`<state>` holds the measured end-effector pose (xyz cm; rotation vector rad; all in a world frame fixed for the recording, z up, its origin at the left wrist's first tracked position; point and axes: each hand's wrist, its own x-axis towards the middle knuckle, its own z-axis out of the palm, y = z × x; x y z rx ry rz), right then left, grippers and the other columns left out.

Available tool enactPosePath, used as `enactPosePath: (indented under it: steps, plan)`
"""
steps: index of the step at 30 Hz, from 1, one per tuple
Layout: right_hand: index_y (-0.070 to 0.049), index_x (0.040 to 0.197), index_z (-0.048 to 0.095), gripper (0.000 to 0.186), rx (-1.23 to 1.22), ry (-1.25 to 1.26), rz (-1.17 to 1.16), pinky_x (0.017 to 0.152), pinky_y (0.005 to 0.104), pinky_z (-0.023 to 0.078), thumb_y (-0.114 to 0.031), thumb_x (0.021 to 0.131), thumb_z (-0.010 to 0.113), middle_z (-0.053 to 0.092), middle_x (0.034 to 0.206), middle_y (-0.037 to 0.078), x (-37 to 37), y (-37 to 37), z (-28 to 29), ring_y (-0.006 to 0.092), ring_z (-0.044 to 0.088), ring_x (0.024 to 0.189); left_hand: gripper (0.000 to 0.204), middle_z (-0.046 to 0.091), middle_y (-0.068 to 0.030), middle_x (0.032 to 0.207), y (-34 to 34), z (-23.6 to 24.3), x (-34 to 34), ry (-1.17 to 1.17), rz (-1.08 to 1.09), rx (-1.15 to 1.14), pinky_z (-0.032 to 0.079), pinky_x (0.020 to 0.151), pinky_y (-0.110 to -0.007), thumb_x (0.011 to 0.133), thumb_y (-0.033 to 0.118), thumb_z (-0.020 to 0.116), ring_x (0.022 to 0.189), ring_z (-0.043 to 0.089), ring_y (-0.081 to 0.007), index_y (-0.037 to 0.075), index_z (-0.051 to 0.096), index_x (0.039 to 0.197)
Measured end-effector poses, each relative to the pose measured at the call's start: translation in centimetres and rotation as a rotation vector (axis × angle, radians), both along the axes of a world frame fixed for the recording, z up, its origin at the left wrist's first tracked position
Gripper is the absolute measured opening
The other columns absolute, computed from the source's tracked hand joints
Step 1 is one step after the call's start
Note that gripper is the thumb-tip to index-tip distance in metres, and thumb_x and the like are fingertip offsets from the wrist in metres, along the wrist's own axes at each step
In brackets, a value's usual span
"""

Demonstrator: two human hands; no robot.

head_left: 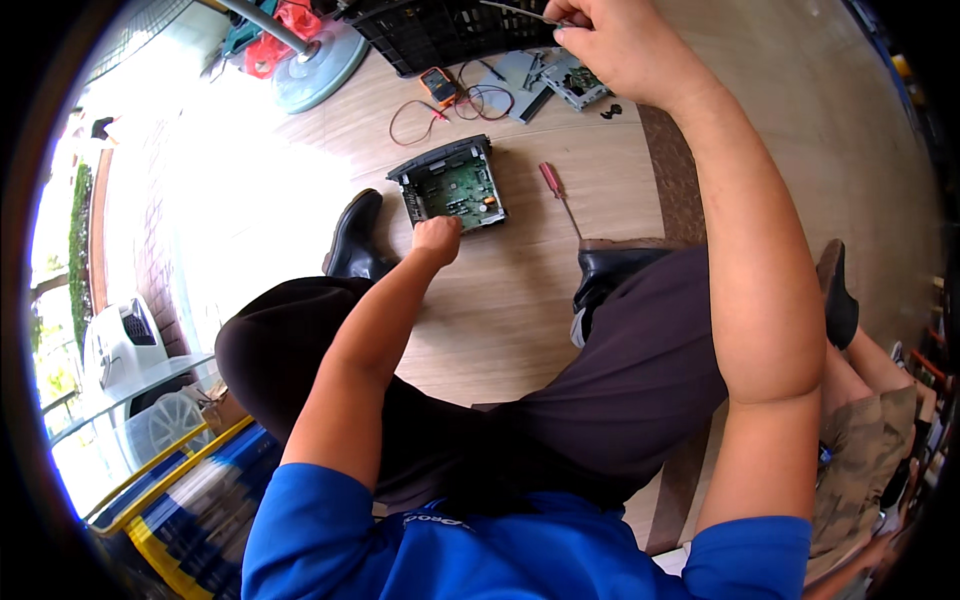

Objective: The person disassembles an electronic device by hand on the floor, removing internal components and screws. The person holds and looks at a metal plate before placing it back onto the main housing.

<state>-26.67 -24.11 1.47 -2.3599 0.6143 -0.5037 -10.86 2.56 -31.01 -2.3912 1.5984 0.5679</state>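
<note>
The left hand (pixel 437 238) rests curled, fingers drawn together into a loose fist, its knuckles touching the near edge of the opened grey plastic device case with a green circuit board inside (pixel 450 184). That case lies flat on the pale wooden floor (pixel 500 310), at 12 o'clock from the person's knees and between the two black leather shoes (pixel 354 240).

The right hand (pixel 615 40) is raised far up at 1 o'clock, fingertips pinched on the end of a thin grey metal rod-like tool (pixel 512 10); whether it is a screwdriver shaft or tweezers I cannot tell. A red-handled screwdriver (pixel 556 190) lies on the floor at 3 o'clock from the case, near but apart from it.

As a judgement, the work goes best if the left hand presses the case firmly so it cannot slide, and the thin tool is brought down steadily onto the board without scraping its parts. An orange multimeter with red and black leads (pixel 437 84) and a black plastic crate (pixel 440 35) sit at 12 o'clock, well apart.
</note>
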Motion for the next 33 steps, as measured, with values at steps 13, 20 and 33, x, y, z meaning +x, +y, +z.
enactPosePath:
  steps: [13,20,33]
  plan:
    - [-0.006,0.093,0.069,0.027,-0.048,0.242,0.025,0.073,0.0422,0.051,-0.032,0.085,0.065,0.07,0.084,0.015,4.1,-5.0,-10.5,0.0318,0.066,0.079,0.039,0.065,-0.0146,0.116,-2.4,33.6,-0.1,0.071,-0.029,-0.504,0.046,0.093,-0.042,0.088,0.028,0.065,0.107,0.06,-0.0344,0.007,0.061,0.12]
    - [-0.007,0.095,0.069,0.016,-0.152,0.697,0.178,0.081,0.0412,0.051,-0.016,0.084,0.062,0.069,0.096,0.017,4.5,-1.3,-20.7,0.0336,0.065,0.092,0.048,0.066,-0.0184,0.113,0.9,31.7,4.0,0.064,0.114,-0.37,0.047,0.094,-0.043,0.087,0.032,0.067,0.108,0.061,-0.0351,0.007,0.059,0.126]
    - [-0.007,0.094,0.07,0.017,0.139,0.864,-0.064,0.082,0.0433,0.052,-0.018,0.084,0.062,0.069,0.093,0.018,6.5,-0.1,-37.4,0.0339,0.066,0.091,0.05,0.063,-0.0199,0.12,1.2,29.6,7.8,0.173,0.137,-0.219,0.045,0.098,-0.042,0.087,0.026,0.066,0.112,0.058,-0.0365,0.006,0.054,0.131]
